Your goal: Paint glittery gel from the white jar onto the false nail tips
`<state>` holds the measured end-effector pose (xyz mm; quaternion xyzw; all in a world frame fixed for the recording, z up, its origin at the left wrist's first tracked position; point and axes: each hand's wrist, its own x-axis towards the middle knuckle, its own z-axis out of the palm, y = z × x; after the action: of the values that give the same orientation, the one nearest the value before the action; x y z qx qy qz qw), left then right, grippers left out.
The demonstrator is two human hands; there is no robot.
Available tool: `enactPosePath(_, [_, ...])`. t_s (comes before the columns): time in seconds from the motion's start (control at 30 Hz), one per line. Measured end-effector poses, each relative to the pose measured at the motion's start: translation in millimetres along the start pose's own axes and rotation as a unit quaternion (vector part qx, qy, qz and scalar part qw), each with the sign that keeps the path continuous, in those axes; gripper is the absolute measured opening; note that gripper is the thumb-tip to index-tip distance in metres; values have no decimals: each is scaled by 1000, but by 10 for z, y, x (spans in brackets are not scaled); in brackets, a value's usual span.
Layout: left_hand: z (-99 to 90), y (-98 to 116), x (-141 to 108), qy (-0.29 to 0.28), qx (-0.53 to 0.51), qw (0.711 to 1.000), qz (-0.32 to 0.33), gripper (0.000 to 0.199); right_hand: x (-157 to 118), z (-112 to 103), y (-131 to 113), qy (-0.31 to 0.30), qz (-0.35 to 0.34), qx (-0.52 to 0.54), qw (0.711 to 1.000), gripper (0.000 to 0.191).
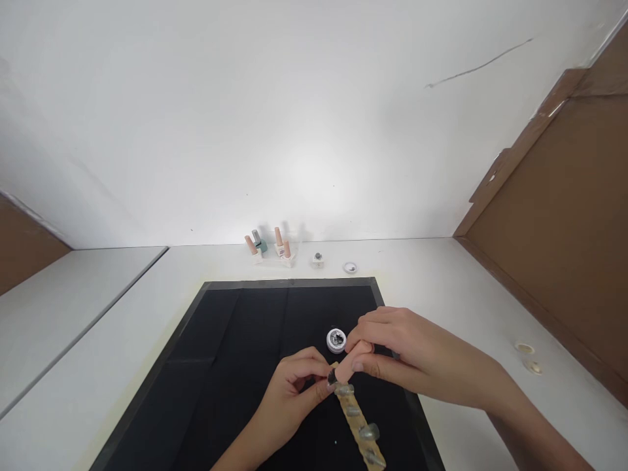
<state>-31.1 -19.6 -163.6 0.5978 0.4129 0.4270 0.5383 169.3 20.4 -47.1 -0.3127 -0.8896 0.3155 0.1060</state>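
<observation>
My right hand (392, 350) is closed around a peach-coloured cylindrical handle (351, 364), tilted down to the left with a dark tip. Right below that tip, my left hand (301, 384) pinches at the upper end of a tan strip (358, 422); whether it grips the strip or a small piece there is hidden. Several shiny greyish nail tips (369, 432) sit along the strip. Just above the hands, a small round white jar (336, 340) with dark and silvery contents stands on the black mat (245, 366).
Several polish bottles (256, 250) with peach or grey-green caps stand behind the mat. To their right are a small clear container (318, 260) and a round lid (350, 267). Two small round pieces (524, 347) lie at the far right, near a brown cardboard panel (559, 196).
</observation>
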Motion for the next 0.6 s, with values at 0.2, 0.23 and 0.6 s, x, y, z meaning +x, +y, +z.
enactPosePath(0.2, [7, -26, -8, -7, -7, 1000, -3, 20, 27, 57, 16, 26, 48, 15, 998, 29])
enactPosePath(0.23, [8, -28, -10, -7, -9, 1000, -2, 20, 34, 65, 21, 32, 56, 20, 998, 30])
enactPosePath(0.6, [18, -57, -28, -11, -20, 1000, -3, 14, 68, 134, 76, 73, 81, 63, 992, 38])
